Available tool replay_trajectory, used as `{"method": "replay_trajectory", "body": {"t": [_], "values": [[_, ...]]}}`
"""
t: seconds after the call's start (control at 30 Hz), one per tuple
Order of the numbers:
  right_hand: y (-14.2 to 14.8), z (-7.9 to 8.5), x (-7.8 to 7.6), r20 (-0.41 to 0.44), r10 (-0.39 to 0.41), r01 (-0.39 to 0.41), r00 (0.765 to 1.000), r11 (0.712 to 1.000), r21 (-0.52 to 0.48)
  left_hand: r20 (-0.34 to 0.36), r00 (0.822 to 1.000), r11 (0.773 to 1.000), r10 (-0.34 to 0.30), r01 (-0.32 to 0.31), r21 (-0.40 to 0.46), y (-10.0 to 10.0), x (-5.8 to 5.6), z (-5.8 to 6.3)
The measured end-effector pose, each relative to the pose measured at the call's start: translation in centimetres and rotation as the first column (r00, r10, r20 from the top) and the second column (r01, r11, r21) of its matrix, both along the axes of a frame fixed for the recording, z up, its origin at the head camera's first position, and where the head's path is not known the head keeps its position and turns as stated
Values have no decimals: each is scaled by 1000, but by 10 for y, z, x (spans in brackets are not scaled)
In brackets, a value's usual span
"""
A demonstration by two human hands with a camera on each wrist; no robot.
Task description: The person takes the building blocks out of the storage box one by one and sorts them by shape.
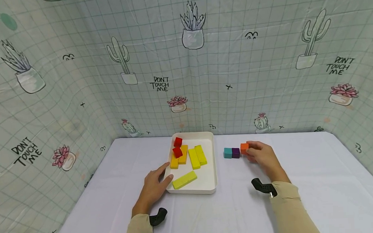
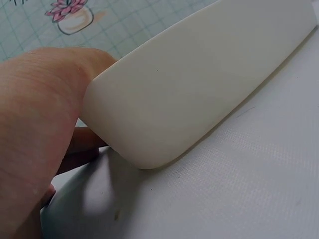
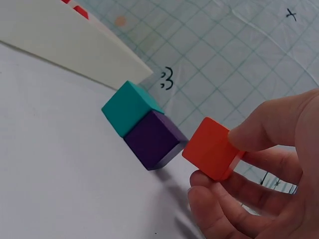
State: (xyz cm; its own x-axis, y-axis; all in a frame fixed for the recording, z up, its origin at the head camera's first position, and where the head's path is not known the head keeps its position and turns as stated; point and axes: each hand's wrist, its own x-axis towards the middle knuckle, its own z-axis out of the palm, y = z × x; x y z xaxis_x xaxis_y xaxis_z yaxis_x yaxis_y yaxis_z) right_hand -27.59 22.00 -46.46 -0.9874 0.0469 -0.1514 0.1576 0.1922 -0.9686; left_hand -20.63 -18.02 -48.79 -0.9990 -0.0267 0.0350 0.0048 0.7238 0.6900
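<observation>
My right hand (image 1: 264,159) pinches an orange cube (image 3: 212,148) between thumb and fingers. Just left of it, a purple cube (image 3: 153,139) and a teal cube (image 3: 128,107) sit side by side on the white tabletop, faces together. The orange cube's near corner comes close to the purple one. At the left side of a white tray (image 1: 209,164), my left hand (image 1: 153,187) holds the wall, thumb over the rim and fingers outside. In the left wrist view the thumb hooks over the tray's corner (image 2: 144,144); its tip is hidden behind the wall.
Inside the tray lie two red cubes (image 1: 177,152), two orange-yellow blocks (image 1: 183,155) and several bright yellow blocks (image 1: 185,180). A cloth backdrop (image 1: 190,67) printed with potted plants hangs behind the table (image 1: 229,212) and along its sides.
</observation>
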Motion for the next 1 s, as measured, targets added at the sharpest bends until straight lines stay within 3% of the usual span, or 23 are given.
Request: {"method": "replay_trajectory", "body": {"t": [0.5, 1.0], "values": [[-2, -2, -1, -2, 44, -43, 999, 987, 153, 11, 1000, 1000, 9, -9, 5, 0, 0, 0], [1, -7, -2, -32, 63, -50, 998, 951, 306, 12, 1000, 1000, 19, -19, 9, 1, 1, 2]]}}
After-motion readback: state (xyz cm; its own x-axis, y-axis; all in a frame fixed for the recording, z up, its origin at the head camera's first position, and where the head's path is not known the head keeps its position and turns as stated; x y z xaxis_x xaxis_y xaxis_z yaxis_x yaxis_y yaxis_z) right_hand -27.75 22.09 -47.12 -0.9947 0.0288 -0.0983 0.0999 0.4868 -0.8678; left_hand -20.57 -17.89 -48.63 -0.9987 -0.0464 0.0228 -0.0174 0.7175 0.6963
